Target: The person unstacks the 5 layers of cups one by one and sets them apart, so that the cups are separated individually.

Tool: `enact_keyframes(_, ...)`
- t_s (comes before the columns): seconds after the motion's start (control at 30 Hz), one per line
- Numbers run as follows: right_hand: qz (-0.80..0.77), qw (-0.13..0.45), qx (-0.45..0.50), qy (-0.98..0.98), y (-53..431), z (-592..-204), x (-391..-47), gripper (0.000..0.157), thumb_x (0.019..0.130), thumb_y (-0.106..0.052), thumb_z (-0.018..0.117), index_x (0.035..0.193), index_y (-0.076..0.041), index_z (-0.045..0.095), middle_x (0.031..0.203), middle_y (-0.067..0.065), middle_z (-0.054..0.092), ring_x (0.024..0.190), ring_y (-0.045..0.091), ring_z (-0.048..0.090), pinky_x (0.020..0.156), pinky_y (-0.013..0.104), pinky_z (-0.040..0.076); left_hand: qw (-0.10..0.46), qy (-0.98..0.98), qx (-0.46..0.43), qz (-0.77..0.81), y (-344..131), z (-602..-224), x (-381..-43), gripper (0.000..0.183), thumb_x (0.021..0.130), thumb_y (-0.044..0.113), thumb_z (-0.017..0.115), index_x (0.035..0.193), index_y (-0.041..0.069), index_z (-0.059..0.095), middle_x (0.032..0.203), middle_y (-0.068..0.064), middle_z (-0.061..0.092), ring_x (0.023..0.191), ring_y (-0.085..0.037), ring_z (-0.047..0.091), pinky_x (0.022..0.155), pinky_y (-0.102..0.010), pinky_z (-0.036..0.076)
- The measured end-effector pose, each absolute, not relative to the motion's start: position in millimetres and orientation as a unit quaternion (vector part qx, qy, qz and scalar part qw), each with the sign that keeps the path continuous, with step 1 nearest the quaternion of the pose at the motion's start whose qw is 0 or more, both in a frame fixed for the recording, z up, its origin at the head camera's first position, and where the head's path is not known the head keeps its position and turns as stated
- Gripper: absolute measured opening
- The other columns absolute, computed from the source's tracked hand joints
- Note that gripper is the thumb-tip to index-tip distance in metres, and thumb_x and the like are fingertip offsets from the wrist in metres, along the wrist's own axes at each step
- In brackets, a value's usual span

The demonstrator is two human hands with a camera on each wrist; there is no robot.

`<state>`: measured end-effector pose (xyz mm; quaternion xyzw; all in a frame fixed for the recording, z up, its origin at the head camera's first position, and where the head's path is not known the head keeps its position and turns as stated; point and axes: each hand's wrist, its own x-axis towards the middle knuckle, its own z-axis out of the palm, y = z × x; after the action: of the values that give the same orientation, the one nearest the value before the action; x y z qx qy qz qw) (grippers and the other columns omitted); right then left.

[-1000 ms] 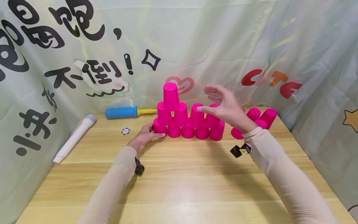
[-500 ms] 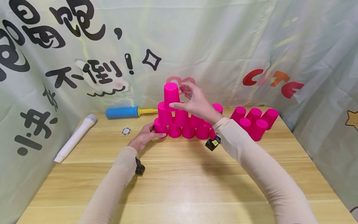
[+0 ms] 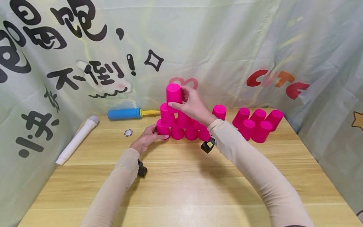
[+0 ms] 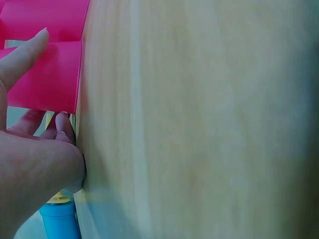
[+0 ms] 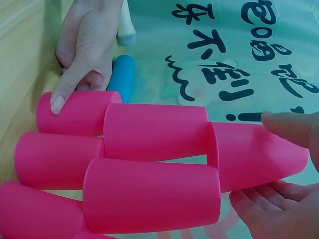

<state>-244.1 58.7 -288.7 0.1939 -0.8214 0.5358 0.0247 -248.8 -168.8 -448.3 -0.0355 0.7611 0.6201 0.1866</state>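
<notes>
Pink cups stand upside down in a stepped stack on the wooden table. The bottom row's leftmost cup (image 3: 162, 128) is between the thumb and fingers of my left hand (image 3: 145, 138). A single cup (image 3: 173, 93) tops the stack, resting across two second-row cups (image 3: 167, 116). Around its right side my right hand (image 3: 194, 105) holds it, thumb in front and fingers behind. From the right wrist, that top cup (image 5: 256, 154) lies between thumb and fingers. In the left wrist view, my left thumb lies over the cup (image 4: 47, 77). My right arm hides part of the stack.
Several more pink cups (image 3: 261, 131) stand at the table's right. Behind the stack's left side lies a blue pump (image 3: 124, 114) with a yellow end. A white microphone-like tube (image 3: 77, 138) and a round chip (image 3: 128, 133) lie left. A printed curtain (image 3: 221, 47) encloses the back.
My right hand has moved left from above the stack's right side to the top cup and closed around it. My left hand has stayed at the leftmost cup.
</notes>
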Motion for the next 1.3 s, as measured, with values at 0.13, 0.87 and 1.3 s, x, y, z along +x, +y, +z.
enact_keyframes(0.13, 0.535, 0.025, 0.196, -0.821, 59.4, -289.2, -243.6, 0.066, 0.087, -0.019, 0.081, 0.143, -0.005, 0.048, 0.134, 0.009, 0.060, 0.118, 0.026, 0.061, 0.099, 0.038, 0.054, 0.186, 0.763, -0.034, 0.618, -168.1, -447.6, -248.8, 0.076, 0.084, 0.021, 0.084, 0.150, 0.016, 0.047, 0.144, -0.008, 0.054, 0.132, -0.031, 0.049, 0.116, -0.051, 0.034)
enact_keyframes(0.87, 0.571, 0.072, 0.204, -0.792, 108.2, -271.8, -196.2, 0.062, 0.086, -0.013, 0.082, 0.139, -0.003, 0.053, 0.131, 0.011, 0.063, 0.120, 0.024, 0.061, 0.105, 0.038, 0.049, 0.185, 0.759, -0.031, 0.624, -166.9, -448.4, -248.1, 0.076, 0.084, 0.018, 0.084, 0.151, 0.014, 0.047, 0.145, -0.010, 0.053, 0.132, -0.032, 0.047, 0.115, -0.050, 0.034)
enact_keyframes(1.3, 0.539, 0.134, 0.116, -0.823, 190.4, -272.8, -171.2, 0.060, 0.088, -0.021, 0.081, 0.140, -0.008, 0.054, 0.128, 0.008, 0.064, 0.116, 0.020, 0.062, 0.101, 0.028, 0.051, 0.182, 0.759, -0.031, 0.624, -167.3, -449.3, -246.9, 0.074, 0.086, 0.014, 0.082, 0.150, 0.014, 0.047, 0.147, -0.010, 0.051, 0.133, -0.033, 0.046, 0.115, -0.050, 0.036)
